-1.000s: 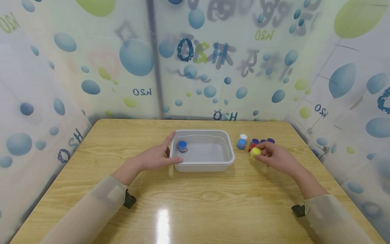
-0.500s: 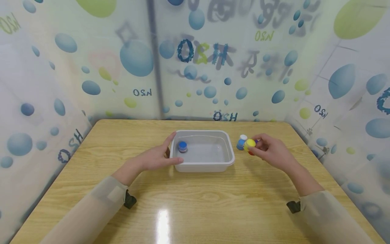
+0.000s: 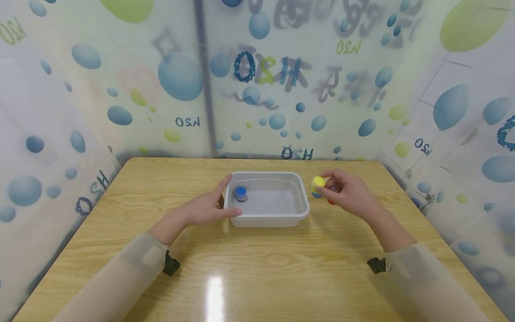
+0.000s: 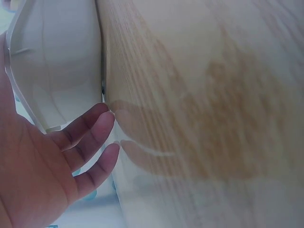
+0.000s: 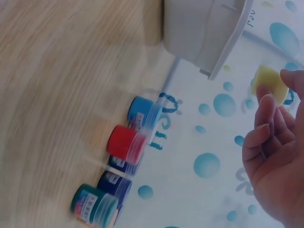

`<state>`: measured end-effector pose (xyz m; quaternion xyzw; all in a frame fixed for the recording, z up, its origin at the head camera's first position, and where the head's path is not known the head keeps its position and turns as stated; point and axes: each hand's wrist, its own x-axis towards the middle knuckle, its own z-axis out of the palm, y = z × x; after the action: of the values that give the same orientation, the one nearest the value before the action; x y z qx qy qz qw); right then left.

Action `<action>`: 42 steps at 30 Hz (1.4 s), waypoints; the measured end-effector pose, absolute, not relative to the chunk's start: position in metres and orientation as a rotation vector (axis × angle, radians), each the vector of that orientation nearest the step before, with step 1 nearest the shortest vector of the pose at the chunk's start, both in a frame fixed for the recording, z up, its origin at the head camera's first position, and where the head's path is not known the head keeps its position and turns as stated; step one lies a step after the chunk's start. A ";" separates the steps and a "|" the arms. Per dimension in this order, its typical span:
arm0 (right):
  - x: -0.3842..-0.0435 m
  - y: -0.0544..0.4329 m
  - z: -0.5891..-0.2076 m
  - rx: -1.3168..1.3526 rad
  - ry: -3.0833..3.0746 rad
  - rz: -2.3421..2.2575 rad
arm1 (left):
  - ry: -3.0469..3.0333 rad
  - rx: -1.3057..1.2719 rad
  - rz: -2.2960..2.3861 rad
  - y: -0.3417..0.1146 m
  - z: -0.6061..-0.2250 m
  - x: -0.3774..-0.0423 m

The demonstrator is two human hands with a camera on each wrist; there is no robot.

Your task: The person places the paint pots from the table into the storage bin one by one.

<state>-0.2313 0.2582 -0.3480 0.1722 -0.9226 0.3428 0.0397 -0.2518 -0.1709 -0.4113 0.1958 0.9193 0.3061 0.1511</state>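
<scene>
Fingers (image 5: 265, 112) of my right hand (image 3: 350, 192) pinch the yellow jar (image 3: 318, 182) above the table (image 3: 277, 277), just off the right end of the white tub (image 3: 265, 222), so I'd best grip gently and clear the rim (image 3: 265, 216), my left hand (image 3: 203, 207) spread wide against the opposite end.

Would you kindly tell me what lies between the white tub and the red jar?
A light blue jar stands between the white tub and the red jar, as the right wrist view shows.
</scene>
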 end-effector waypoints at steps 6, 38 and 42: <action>-0.235 0.242 -0.347 0.593 -2.796 1.057 | 2.633 0.569 0.894 -0.171 -0.411 -0.252; -0.273 0.136 -0.371 0.811 -2.907 1.082 | 2.621 0.582 0.901 -0.171 -0.412 -0.251; -0.279 0.121 -0.378 0.864 -2.941 1.018 | 2.623 0.579 0.898 -0.171 -0.412 -0.251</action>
<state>-0.2786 0.1206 -0.3779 0.2672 -0.9097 0.3148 -0.0440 -0.2505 -0.1710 -0.4125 0.2020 0.9150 0.3133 0.1541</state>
